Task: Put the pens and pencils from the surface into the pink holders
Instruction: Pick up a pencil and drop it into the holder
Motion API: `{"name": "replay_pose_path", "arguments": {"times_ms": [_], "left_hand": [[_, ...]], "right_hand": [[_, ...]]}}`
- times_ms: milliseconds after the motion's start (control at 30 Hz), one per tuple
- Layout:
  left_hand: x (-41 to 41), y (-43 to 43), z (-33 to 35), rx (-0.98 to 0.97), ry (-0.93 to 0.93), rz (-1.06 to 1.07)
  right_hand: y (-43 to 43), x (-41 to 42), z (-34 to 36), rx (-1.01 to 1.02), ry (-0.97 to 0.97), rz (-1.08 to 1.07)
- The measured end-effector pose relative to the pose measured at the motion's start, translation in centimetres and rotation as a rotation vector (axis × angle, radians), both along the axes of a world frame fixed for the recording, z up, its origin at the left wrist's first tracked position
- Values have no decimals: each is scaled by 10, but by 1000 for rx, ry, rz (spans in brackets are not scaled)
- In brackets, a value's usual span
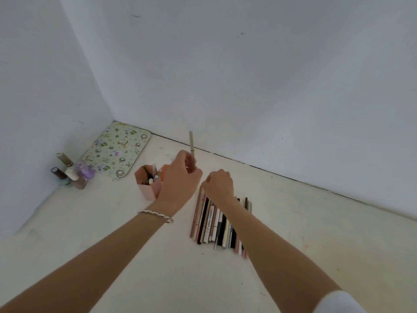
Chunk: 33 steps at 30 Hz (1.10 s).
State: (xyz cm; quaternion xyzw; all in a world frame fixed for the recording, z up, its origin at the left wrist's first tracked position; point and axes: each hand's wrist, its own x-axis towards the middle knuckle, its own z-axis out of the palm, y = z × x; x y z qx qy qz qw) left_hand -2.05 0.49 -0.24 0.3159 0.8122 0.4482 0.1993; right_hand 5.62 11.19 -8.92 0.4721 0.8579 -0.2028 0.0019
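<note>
Two hands are in view: your left hand (pixel 180 177) grips one tan pencil (pixel 191 145) upright, just beside the partly filled pink holders (pixel 147 188). Your right hand (pixel 218 182) rests curled on the far end of the row of pens and pencils (pixel 214 224) on the surface (pixel 112 245); whether it pinches one cannot be determined

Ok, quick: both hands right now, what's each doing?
Left hand: holds a beige pencil upright by the pink holder.
Right hand: fingers curled over the row of pens; grip cannot be told.
</note>
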Motion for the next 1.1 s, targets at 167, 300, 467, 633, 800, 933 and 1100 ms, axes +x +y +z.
{"name": "replay_pose_path", "arguments": {"times_ms": [167,300,467,633,800,933,1100], "left_hand": [[-6,-8,18,83,-150,15],[-12,-12,21,183,-133,68],[-67,-33,32,328,-66,171],[-112,-64,19,282,142,230],[-109,-80,-17,157,234,150],[-99,-91,-36,111,431,69],[-107,-100,-23,237,349,222]], "right_hand": [[-9,-14,-31,108,-165,67],[-12,-16,-34,65,-100,27],[9,-26,13,-275,424,-296],[23,-34,85,-261,970,-369],[-4,-43,126,-78,1202,-233],[-27,-49,130,-21,1251,-145],[-54,-61,115,4,1202,-50]]}}
